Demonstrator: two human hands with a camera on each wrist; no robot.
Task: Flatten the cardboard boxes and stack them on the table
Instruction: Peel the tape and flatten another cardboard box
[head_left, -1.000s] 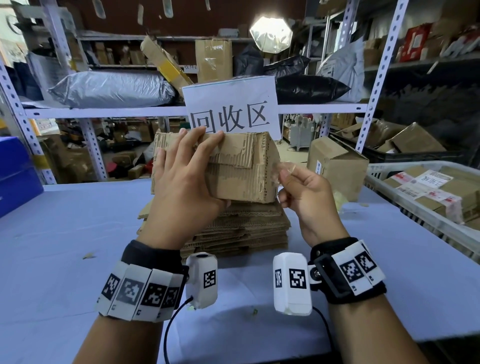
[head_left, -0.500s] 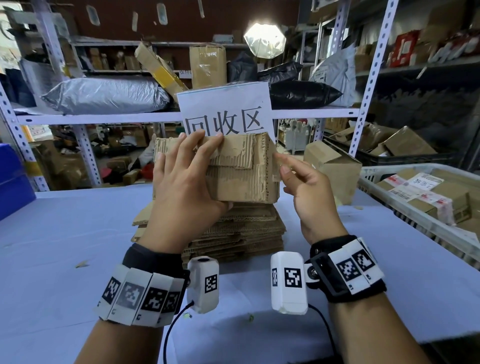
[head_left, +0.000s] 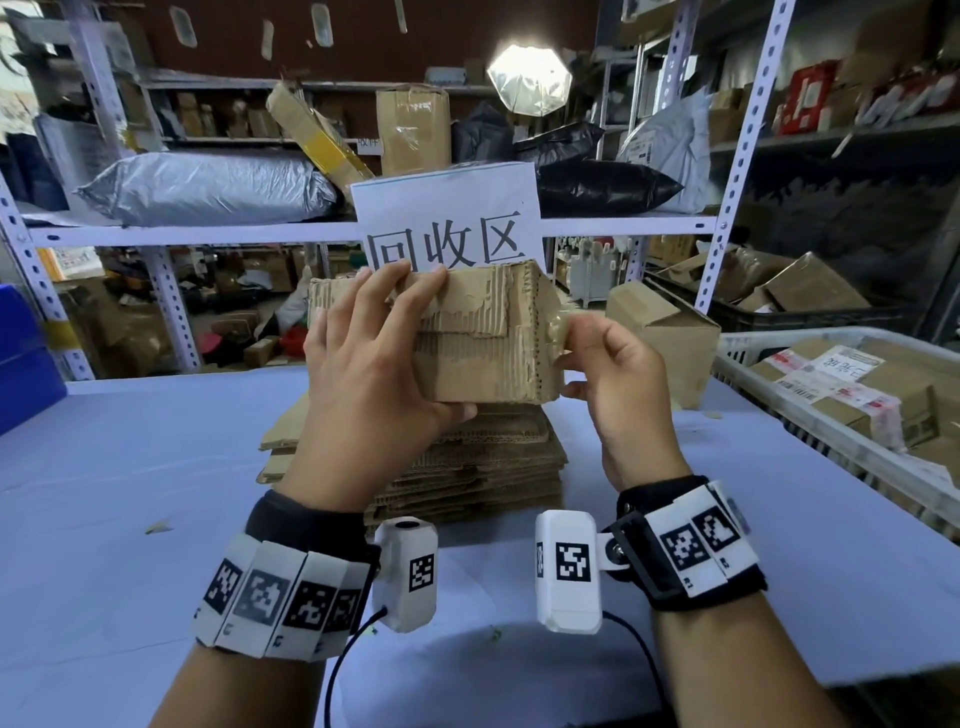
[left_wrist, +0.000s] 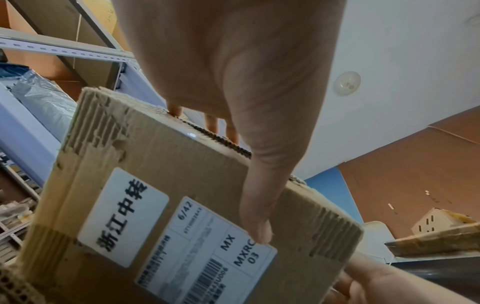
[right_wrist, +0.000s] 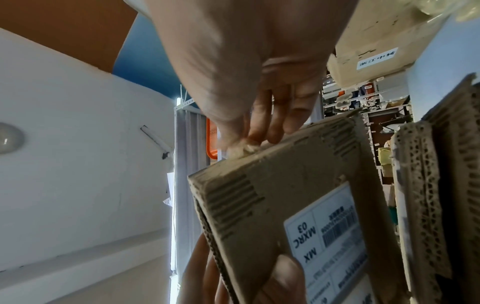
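A small worn cardboard box (head_left: 483, 358) is held up above a stack of flattened cardboard (head_left: 467, 467) on the table (head_left: 130, 467). My left hand (head_left: 374, 364) grips the box, fingers over its top edge and thumb beneath. In the left wrist view the thumb (left_wrist: 259, 216) presses the shipping label on the box (left_wrist: 168, 174). My right hand (head_left: 576, 332) pinches a strip of clear tape (head_left: 558, 325) at the box's right edge. The right wrist view shows those fingertips (right_wrist: 244, 144) pinching at the corner of the box (right_wrist: 298, 195).
An upright cardboard box (head_left: 670, 332) stands behind my right hand. A white crate (head_left: 753, 358) of labelled boxes sits at the right. A paper sign (head_left: 452, 223) hangs on the shelf behind. A blue bin (head_left: 26, 364) is at the far left.
My right hand moved from beside the box to its right edge, took hold of the tape there and now pulls it to the right. My left hand kept its grip.
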